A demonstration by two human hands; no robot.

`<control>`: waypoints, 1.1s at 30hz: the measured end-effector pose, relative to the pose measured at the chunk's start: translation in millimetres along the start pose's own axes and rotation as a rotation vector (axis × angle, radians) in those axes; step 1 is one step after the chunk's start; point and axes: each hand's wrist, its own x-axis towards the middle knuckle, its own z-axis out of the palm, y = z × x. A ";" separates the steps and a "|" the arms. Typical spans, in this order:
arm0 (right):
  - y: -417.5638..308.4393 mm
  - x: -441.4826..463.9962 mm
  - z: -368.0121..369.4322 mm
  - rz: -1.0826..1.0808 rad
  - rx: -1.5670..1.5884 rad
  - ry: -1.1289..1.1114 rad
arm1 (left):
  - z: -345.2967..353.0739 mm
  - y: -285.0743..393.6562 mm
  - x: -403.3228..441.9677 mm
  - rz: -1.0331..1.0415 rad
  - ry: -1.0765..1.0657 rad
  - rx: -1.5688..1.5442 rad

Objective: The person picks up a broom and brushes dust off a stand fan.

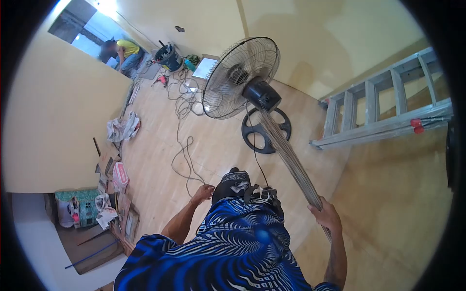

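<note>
My right hand (326,215) is closed around a bundle of long thin strips (291,160), which slants up and away toward a pedestal fan. Its upper end overlaps the black motor housing of the fan (262,93). The fan's round black base (266,131) stands on the wooden floor. My left hand (203,194) hangs beside my left thigh, near a loose cable (187,150); its fingers are partly curled, and whether they hold anything is too small to make out.
An aluminium ladder (371,104) leans at the right. Farther off are a dark bucket (169,59), tangled cables and a red tool (161,80). A person in a yellow top (128,47) crouches at the doorway. Bags and boxes (120,175) line the left wall.
</note>
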 end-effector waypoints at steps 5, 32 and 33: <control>-11.5 -11.0 -12.1 0.109 -0.049 -0.049 | -1.9 43.8 7.7 0.441 0.101 0.528; -23.4 -45.3 -78.9 0.480 -0.027 -0.074 | 105.1 468.6 133.4 1.312 0.408 1.172; -23.7 -40.4 -80.3 0.450 -0.033 -0.068 | 107.1 469.9 136.8 1.313 0.418 1.176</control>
